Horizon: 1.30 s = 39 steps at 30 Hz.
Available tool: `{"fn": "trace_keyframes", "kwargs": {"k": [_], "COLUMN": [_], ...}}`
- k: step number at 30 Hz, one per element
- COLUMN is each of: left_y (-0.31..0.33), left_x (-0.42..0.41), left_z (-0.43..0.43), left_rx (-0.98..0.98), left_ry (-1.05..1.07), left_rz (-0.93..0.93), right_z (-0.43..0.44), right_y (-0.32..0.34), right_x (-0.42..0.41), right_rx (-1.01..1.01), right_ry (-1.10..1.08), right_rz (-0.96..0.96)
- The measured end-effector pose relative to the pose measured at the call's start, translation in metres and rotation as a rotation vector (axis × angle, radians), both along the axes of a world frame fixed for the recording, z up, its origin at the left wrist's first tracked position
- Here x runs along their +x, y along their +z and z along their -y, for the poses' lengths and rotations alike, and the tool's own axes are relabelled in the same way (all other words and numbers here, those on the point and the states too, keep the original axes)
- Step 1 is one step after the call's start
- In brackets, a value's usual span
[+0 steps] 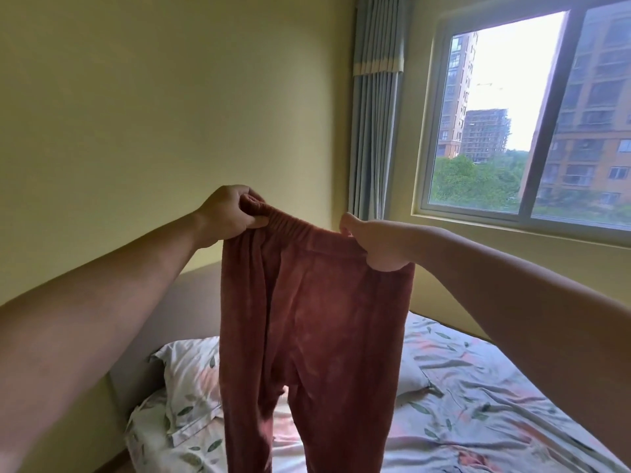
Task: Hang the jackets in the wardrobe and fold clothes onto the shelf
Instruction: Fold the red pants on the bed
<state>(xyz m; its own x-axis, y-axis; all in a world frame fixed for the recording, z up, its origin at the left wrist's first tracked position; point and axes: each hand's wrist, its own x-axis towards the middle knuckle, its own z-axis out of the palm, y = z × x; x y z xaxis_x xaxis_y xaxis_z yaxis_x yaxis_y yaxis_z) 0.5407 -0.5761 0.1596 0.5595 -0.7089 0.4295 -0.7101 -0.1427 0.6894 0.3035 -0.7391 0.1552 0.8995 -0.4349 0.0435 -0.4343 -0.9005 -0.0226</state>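
Both hands are raised at arm's length and closed on a pair of rust-red pants (pixel 317 319). The left hand (pixel 228 213) pinches the left end of the elastic waistband (pixel 293 227), thumb on the near side and fingers curled over the gathered top edge. The right hand (pixel 372 244) grips the right end, thumb up, its fingers wrapped behind the cloth out of sight. The pants hang in the air between the hands, above the bed (pixel 495 421) and in front of the wall (pixel 136 114). Their long axis runs straight up and down, with the waistband at the top and the legs (pixel 348 421) pointing down, their cuffs cut off by the lower edge of the view. The waistband is pulled out from side to side and slopes a little, its left end higher than its right. The broad face of the pants is toward the camera, and the legs part low down, leaving a small gap where the bedding shows through. The fabric looks soft and fleecy. Behind it a pillow (pixel 191 377) in a leaf-and-flower print lies against a padded headboard (pixel 160 319). A grey-blue curtain (pixel 375 114) hangs in the corner beside a sliding window (pixel 550 114), with apartment blocks (pixel 587 114) and trees (pixel 478 179) outside.
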Motion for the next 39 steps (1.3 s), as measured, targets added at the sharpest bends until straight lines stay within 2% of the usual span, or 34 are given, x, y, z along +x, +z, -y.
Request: {"fn": "trace_keyframes", "kwargs": {"k": [4,8,10,12,15,17,20,22,25,27,29,33,36,39], "left_y": [0.004,0.003,0.002,0.003,0.003,0.004,0.006,0.008,0.009,0.008,0.007,0.006,0.002,-0.004], "left_x": [0.0,-0.002,-0.003,-0.004,-0.008,-0.013,-0.021,-0.022,-0.02,-0.021,-0.02,-0.025,-0.038,-0.045], "left_z": [0.007,0.015,0.018,0.021,0.026,0.028,0.028,0.025,0.021,0.018,0.017,0.01,0.01,0.012], "left_rx": [-0.039,-0.042,-0.051,-0.06,-0.062,-0.07,-0.086,-0.094,-0.094,-0.072,-0.018,0.097,0.11,0.09], "left_ry": [0.002,0.02,0.024,0.022,0.004,-0.018,-0.077,-0.105,-0.122,-0.126,-0.152,-0.271,-0.252,-0.248], "left_rz": [0.011,0.047,0.053,0.045,0.045,0.056,0.072,0.067,0.067,0.096,0.104,0.015,0.024,-0.054], "right_z": [0.001,-0.006,-0.011,-0.016,-0.029,-0.037,-0.043,-0.044,-0.034,-0.033,-0.031,-0.021,-0.016,-0.013], "right_y": [0.003,0.007,0.005,0.007,0.018,0.025,0.029,0.029,0.031,0.031,0.031,0.031,0.031,0.029], "right_x": [-0.004,-0.005,-0.002,0.002,0.004,0.009,0.015,0.015,0.016,0.02,0.026,0.031,0.032,0.034], "right_rx": [-0.025,0.032,-0.014,-0.017,0.029,0.109,0.404,0.519,0.1,-0.18,-0.355,-0.378,-0.388,-0.468], "right_ry": [-0.003,0.026,0.086,0.179,0.24,0.209,0.116,0.097,0.204,0.242,0.19,0.068,0.033,0.033], "right_rz": [0.134,0.238,0.287,0.229,0.015,-0.039,0.09,0.052,-0.067,-0.073,-0.034,0.041,0.036,0.077]}}
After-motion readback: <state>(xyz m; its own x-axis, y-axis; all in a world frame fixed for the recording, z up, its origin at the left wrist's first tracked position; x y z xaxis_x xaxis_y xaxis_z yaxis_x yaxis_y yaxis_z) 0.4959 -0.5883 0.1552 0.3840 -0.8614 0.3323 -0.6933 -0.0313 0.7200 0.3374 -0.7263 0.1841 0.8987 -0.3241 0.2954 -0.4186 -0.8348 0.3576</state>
